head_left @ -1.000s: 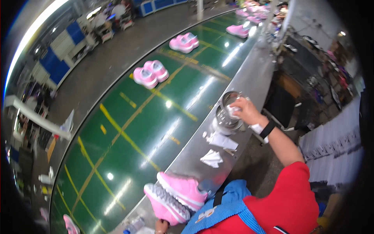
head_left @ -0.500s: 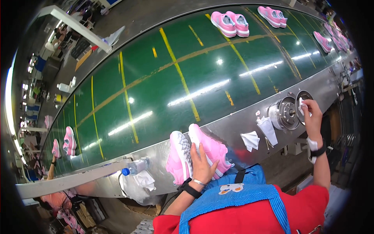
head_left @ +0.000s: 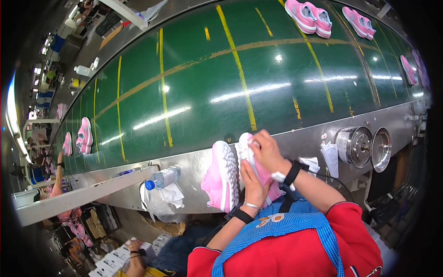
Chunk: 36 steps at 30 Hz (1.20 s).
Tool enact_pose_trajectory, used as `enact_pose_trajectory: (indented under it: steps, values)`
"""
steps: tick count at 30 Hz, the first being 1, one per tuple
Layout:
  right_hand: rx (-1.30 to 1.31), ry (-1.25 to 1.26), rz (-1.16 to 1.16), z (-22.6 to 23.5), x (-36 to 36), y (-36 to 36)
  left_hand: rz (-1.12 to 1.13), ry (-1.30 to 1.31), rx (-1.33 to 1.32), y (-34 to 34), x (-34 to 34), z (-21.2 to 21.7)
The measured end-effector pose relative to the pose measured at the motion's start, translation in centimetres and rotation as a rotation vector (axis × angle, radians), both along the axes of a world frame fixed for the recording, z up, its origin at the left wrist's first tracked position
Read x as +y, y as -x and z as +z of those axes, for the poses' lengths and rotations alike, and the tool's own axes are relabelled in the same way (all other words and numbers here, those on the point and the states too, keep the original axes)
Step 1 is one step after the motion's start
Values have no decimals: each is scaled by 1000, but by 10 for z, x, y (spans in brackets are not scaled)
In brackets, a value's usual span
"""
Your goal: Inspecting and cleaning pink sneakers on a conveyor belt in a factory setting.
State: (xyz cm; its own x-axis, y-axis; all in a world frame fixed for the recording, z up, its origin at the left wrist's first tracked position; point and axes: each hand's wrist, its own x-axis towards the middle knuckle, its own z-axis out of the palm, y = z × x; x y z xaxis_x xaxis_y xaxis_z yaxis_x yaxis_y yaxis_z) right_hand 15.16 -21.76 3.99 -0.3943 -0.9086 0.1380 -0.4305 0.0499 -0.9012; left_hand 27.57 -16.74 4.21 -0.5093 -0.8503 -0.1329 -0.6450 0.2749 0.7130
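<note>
Pink sneaker [head_left: 264, 174], with white sole: on the near metal table [head_left: 194, 162], below both hands; upper largely covered by fingers and wrists, heel end lost against the blue apron [head_left: 295, 224].

Left hand [head_left: 254, 185]: reaches up from the lower edge, palm side down, fingers extended along the sole, thumb set apart; whether it grips or only presses, cannot tell.

Right hand [head_left: 268, 150]: comes in from the right, wrist bent, fingers curled together at the toe; fingertips hidden, so what they pinch, if anything, cannot be told.

Second pink sneaker [head_left: 213, 179]: just left of the first, on its side, knobbed sole turned toward it; untouched.

White cloth [head_left: 310, 165]: partly behind the right forearm. Folded white cloth [head_left: 329, 159]: beside the round metal tin [head_left: 354, 144]; metal lid [head_left: 381, 150] tilted on edge near it.

Clear bottle [head_left: 167, 177], blue cap: left on the table.

Green conveyor belt [head_left: 194, 101]: carries further pink shoes [head_left: 308, 19], the topmost pair meeting the frame edge, those at far right blurred and dim.
</note>
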Motion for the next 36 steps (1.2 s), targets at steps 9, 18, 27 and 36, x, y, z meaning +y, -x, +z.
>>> enact_pose_trajectory:
  steps: [9, 18, 27, 36]
  values:
    - [-66, -56, 134, 7, 14, -3, 59, -60, 38, -5, 2, -2]
    - [-50, -39, 154, 1, 27, -3, 58, -50, 42, -6, 4, -2]
    - [-27, -62, 137, -5, -23, 9, 50, -46, 41, -6, 6, -7]
    - [-5, 29, 290, 2, 38, -7, 42, 5, 53, -12, 6, -14]
